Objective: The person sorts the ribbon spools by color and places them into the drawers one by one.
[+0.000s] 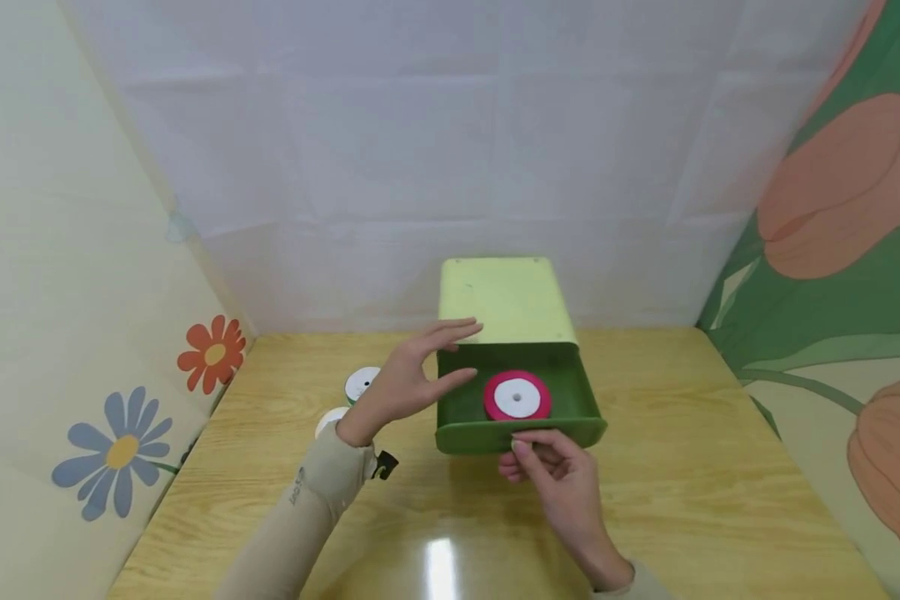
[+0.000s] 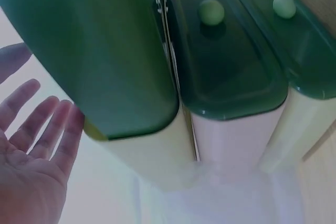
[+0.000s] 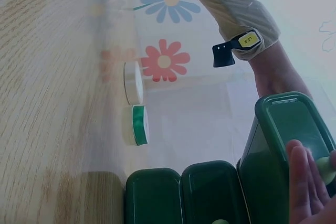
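A pale yellow-green cabinet has its green top drawer pulled out. Inside lies a spool of pink ribbon with a white face. My right hand is at the drawer front, thumb and fingers pinching its round knob. My left hand, fingers extended and thumb apart, is at the cabinet's left side, near the open drawer. In the left wrist view, the left hand holds nothing; whether its fingertips touch the cabinet, I cannot tell.
Two lower drawers with round knobs are shut. Left of the cabinet stand a white spool and a green ribbon spool on the wooden table. A white cloth hangs behind.
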Tool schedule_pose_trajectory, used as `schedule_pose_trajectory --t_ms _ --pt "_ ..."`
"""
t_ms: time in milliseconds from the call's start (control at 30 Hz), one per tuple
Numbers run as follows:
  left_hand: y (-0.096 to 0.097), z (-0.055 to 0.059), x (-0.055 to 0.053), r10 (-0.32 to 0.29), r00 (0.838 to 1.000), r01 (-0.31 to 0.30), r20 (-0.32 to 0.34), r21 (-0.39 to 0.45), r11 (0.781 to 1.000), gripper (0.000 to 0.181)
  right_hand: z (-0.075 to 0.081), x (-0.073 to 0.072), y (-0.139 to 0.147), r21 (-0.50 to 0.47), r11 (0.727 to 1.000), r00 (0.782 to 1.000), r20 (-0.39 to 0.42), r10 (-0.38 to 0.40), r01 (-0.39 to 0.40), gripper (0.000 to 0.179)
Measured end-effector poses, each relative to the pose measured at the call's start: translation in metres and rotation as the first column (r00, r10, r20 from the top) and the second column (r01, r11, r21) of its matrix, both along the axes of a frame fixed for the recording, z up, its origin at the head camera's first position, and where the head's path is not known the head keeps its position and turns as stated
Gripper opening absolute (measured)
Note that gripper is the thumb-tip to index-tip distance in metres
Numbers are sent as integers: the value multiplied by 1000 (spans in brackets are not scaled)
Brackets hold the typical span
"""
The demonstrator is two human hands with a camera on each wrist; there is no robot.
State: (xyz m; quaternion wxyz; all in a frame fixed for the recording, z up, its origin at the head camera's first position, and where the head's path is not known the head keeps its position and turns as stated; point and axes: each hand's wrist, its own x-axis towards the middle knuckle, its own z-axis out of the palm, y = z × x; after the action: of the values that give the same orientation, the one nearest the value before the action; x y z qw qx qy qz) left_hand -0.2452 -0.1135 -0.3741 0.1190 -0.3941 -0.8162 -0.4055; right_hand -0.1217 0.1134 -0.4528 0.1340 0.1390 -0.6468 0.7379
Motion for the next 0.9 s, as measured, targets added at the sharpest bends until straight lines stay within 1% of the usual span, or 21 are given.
schedule_pose_trajectory --t_ms 167,300,567,667,733,900 --pt "-5 3 -8 14 1000 -14 -5 33 999 54 -1 0 0 -14 1000 1000 -15 15 -15 12" --pt "-6 4 -16 44 999 -43 -24 45 998 52 -1 -1 0 -19 1000 1000 -22 19 -19 12" --pt "-9 1 -32 112 992 -110 -60 33 993 47 -2 -1 1 -20 1000 999 -27 21 -22 12" --pt "-9 1 -39 125 992 -123 -37 36 992 46 -3 -1 1 -17 1000 999 -24 22 -22 12" --pt "-9 0 -46 132 991 -131 -15 36 991 45 -4 -1 1 -14 1000 1000 -20 21 -21 12" --pt "-8 -6 -64 136 987 -139 88 33 990 44 -5 -3 1 -8 1000 1000 -6 19 -19 13"
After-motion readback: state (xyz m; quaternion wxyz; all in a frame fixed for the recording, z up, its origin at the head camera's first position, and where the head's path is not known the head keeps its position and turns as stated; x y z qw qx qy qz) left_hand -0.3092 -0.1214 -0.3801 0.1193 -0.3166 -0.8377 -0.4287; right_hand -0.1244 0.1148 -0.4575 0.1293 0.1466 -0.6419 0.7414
